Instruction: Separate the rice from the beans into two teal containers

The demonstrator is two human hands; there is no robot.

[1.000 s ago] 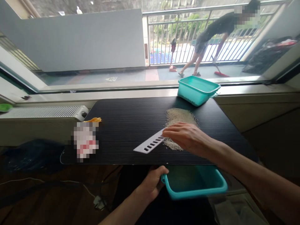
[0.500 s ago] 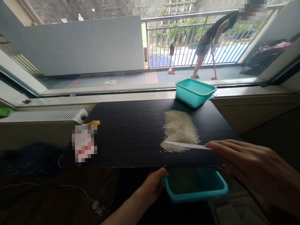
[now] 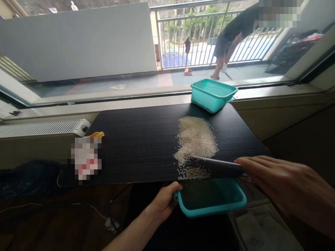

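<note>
The left hand (image 3: 162, 200) grasps the turquoise rectangular plastic tub (image 3: 214, 211) by its left end, below the near edge of the black wood-grain table (image 3: 136, 139); if it sags or tilts, grains could miss it. The loose pale rice (image 3: 197, 137) lies right of the table's middle; a hasty sweep could scatter it. The right hand's (image 3: 277, 177) fingers pinch the thin white plastic strip (image 3: 214, 160). Compared with half a second ago, a small band of rice has separated toward the near edge.

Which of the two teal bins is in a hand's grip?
The nearer bin, at the front edge of the table: the left hand grips its left end. The farther bin stands at the far right corner, with neither hand on it.
</note>
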